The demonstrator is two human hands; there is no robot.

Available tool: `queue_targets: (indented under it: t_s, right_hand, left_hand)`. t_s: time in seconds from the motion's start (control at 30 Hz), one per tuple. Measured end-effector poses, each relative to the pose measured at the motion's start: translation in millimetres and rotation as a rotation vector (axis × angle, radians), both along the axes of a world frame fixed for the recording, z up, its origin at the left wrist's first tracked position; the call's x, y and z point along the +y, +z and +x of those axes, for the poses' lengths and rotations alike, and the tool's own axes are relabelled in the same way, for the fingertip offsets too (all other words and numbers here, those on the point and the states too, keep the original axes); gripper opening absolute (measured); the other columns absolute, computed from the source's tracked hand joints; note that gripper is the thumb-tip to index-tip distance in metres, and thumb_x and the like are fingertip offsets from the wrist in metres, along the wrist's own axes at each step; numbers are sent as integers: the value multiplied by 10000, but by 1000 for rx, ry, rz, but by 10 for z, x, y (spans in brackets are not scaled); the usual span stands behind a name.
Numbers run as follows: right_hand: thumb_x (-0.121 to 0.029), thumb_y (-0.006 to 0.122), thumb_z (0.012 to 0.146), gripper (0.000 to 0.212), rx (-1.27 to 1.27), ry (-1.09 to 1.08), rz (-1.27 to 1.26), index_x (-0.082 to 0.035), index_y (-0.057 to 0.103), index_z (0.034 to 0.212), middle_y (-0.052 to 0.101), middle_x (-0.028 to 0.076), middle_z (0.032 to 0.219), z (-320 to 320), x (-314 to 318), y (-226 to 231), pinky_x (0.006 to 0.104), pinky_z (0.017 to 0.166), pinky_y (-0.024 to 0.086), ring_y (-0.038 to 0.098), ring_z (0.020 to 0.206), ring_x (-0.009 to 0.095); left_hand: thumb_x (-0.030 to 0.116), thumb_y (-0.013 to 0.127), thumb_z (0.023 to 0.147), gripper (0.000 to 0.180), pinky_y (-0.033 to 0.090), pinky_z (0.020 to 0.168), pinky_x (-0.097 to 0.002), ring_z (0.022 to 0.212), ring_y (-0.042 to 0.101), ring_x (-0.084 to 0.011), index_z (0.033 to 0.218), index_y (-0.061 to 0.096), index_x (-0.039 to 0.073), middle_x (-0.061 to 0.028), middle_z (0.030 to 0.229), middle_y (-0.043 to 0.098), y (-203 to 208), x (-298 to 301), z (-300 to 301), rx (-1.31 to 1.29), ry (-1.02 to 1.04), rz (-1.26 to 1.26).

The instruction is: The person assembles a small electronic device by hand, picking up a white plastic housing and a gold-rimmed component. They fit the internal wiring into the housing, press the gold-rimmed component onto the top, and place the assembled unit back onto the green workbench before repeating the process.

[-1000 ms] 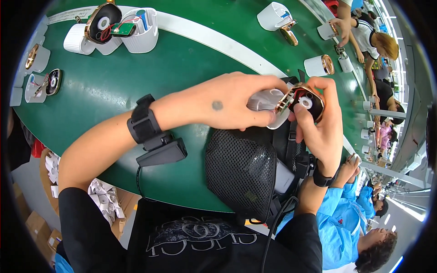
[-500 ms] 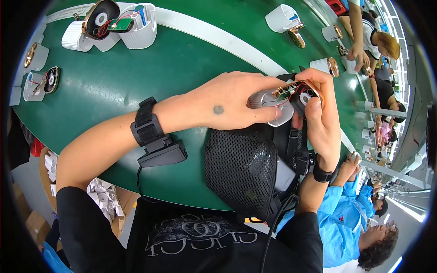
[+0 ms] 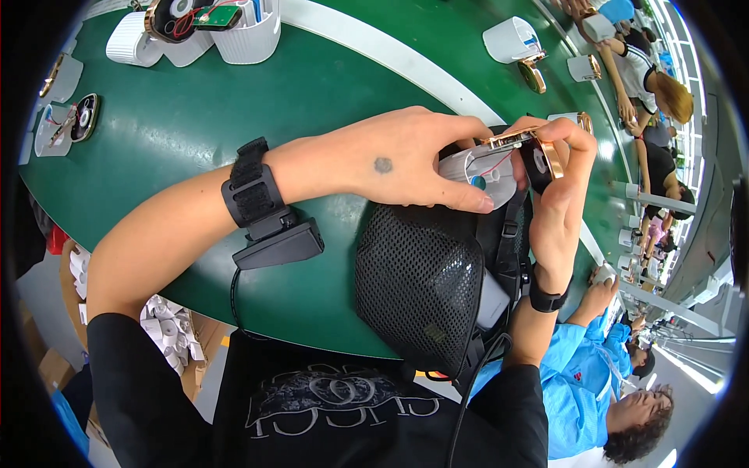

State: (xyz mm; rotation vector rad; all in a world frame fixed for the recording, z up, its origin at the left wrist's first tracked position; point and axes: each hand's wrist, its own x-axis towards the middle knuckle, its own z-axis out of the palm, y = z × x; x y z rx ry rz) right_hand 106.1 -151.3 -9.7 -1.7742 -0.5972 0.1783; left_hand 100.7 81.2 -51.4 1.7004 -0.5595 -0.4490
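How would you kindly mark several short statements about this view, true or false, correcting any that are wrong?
1. The left grip holds a white housing. True.
2. The right grip holds a screwdriver. False: it holds a black part with a gold rim.
3. A black mesh bag shows below both grips in the picture. True.
4. The right wrist is bare. False: a black band is around it.
5. Red wires show beside the green circuit board at the upper left. True.
6. The tabletop is white all over. False: the tabletop is mostly green.
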Motion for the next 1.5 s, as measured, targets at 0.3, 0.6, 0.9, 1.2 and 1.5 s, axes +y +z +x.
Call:
queue_targets:
  t_s: [0.3, 0.6, 0.9, 1.2, 1.5]
  right_hand:
    - [-109, 524, 1036, 221, -254, -79, -242, -21, 541, 1238, 632, 135, 1144, -41, 114, 109, 297, 819, 509, 623, 957, 174]
    - [-260, 533, 1087, 216, 266, -179, -343, -67, 579, 1171, 696, 45, 874, -5, -11, 387, 208, 404, 393, 542, 494, 58]
    - [-240, 673, 1011, 241, 516, 382, 107, -76, 546, 1133, 624, 67, 1134, 192, -254, 91, 211, 546, 520, 639, 672, 99]
    - [-110, 715, 963, 301, -259, 121, -334, -27, 538, 1192, 660, 77, 1050, 113, -75, 163, 246, 741, 533, 685, 841, 139]
    - [-106, 696, 962, 211, 432, -160, 135, -18, 625, 1141, 681, 47, 994, 77, -72, 334, 270, 757, 529, 642, 813, 127]
  left_hand:
    - [354, 833, 852, 600, 474, 560, -317, 563, 643, -195, 1303, 611, 28, -130, 816, 705, -139, 2, 7, -145, 37, -29]
    - [364, 896, 739, 615, 541, 635, -362, 726, 686, -262, 1189, 614, 53, -144, 983, 697, -101, -55, 57, -786, 405, 43]
    - [345, 887, 723, 583, 570, 634, -432, 747, 724, -340, 1141, 579, 80, -115, 947, 718, 96, -41, -28, -623, 415, 303]
    - [355, 888, 729, 579, 557, 611, -421, 719, 718, -343, 1120, 575, 64, -118, 874, 721, 94, 22, 41, -560, 508, 402]
    - [454, 906, 712, 667, 563, 615, -405, 736, 712, -337, 1127, 576, 50, -122, 953, 711, 73, 49, 15, -789, 388, 367]
